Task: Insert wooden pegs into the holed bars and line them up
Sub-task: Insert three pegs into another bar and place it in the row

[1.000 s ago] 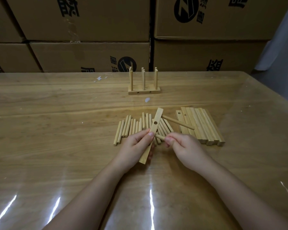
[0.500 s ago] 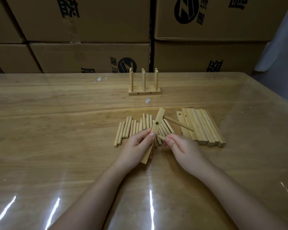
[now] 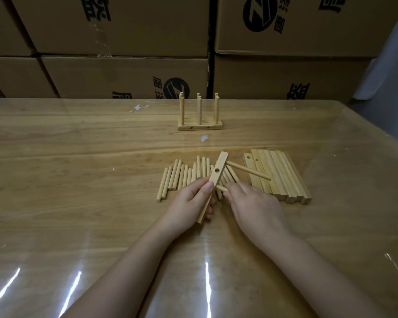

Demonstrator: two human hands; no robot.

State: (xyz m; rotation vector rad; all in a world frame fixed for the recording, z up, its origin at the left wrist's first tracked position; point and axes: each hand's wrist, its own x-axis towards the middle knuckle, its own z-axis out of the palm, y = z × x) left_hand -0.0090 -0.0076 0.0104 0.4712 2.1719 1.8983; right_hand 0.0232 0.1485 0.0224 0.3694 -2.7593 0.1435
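My left hand (image 3: pixel 190 200) grips a holed wooden bar (image 3: pixel 217 174), held tilted above the table. One peg (image 3: pixel 248 171) sticks out of the bar's upper hole toward the right. My right hand (image 3: pixel 253 204) pinches a second peg (image 3: pixel 221 188) with its end against the bar's side near my left thumb. Several loose pegs (image 3: pixel 182 175) lie in a row under and left of the bar. A stack of holed bars (image 3: pixel 278 175) lies to the right. Finished bars with upright pegs (image 3: pixel 200 123) stand farther back.
Stacked cardboard boxes (image 3: pixel 124 72) wall off the far edge of the table (image 3: pixel 78 203). The tabletop has a glossy clear cover with glare streaks near me. A pale cloth (image 3: pixel 391 65) hangs at the right beyond the table corner.
The right hand has shifted its peg slightly along the bar's side; the bar, the left hand and the inserted peg stay almost still.
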